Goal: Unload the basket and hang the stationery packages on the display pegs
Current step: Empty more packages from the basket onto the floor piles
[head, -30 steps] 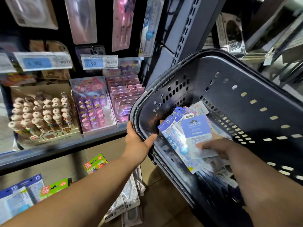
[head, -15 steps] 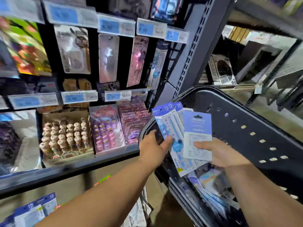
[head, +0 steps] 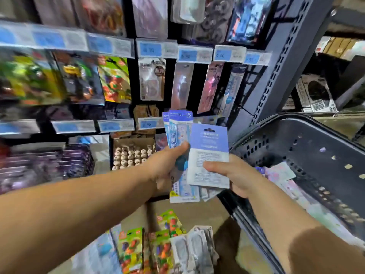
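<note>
Two packs held up near the shelves: left hand point(head: 165, 165) grips the blue-headed pack point(head: 178, 129), right hand point(head: 236, 176) pinches the lavender-headed pack point(head: 209, 144), black basket point(head: 316, 135) at right.

Our left hand point(head: 167, 165) has let go of the basket point(head: 276, 119) rim and now grips the long blue-and-white packages point(head: 178, 131), thumb across their front. Our right hand point(head: 235, 175), which was down inside the basket a second ago, has lifted the bundle out and now pinches the purple-topped card package point(head: 209, 143) beside them. Both hands hold the fanned packages up in front of the shelving point(head: 280, 76), left of the basket rim rather than over its contents. Our view has tilted upward: a higher row of price labels point(head: 150, 50) and more hanging packages point(head: 181, 86) come into sight, and the basket now sits at the lower right.
</note>
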`<state>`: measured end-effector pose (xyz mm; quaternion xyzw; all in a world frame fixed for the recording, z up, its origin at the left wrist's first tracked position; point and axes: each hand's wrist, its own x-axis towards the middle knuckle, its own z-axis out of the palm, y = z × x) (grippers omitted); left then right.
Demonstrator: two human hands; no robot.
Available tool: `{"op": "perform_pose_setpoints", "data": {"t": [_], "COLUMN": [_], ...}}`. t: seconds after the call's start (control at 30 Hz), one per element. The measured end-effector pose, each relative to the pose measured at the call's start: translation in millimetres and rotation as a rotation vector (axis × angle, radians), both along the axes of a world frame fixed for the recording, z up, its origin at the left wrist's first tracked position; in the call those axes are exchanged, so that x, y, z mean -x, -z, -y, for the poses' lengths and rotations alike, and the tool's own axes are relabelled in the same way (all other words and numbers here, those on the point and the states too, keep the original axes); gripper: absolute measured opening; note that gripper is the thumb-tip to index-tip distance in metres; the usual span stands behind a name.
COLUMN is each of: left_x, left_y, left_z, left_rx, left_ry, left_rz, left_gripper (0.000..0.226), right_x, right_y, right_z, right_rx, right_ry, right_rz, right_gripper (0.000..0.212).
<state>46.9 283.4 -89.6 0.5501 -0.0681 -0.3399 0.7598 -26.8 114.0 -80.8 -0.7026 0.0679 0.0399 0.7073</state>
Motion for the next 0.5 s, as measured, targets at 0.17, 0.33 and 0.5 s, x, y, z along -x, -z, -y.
{"op": "perform_pose_setpoints", "data": {"t": [0.17,0.33,0.5], "left_x": [-3,2,13], "left_y": [30,95,154], "left_z": [-86,-139,-161], "left_rx": [-0.043,-0.062,-0.094], "left_ry": [-0.178,-0.376,-0.433], "left_rz": [-0.085,-0.224,-0.351], "left_gripper": [0.027,0.02,0.02], "right_x": [-22,-30,-39], "right_y": [34,80,120], "right_z": [-81,-125,-139], "right_rx": [-0.003,-0.073,-0.186], "right_ry": [-0.05,-0.045,-0.012], "right_rz": [-0.003,-0.155,-0.342], "right_gripper": [0.027,0.028,0.026]}}
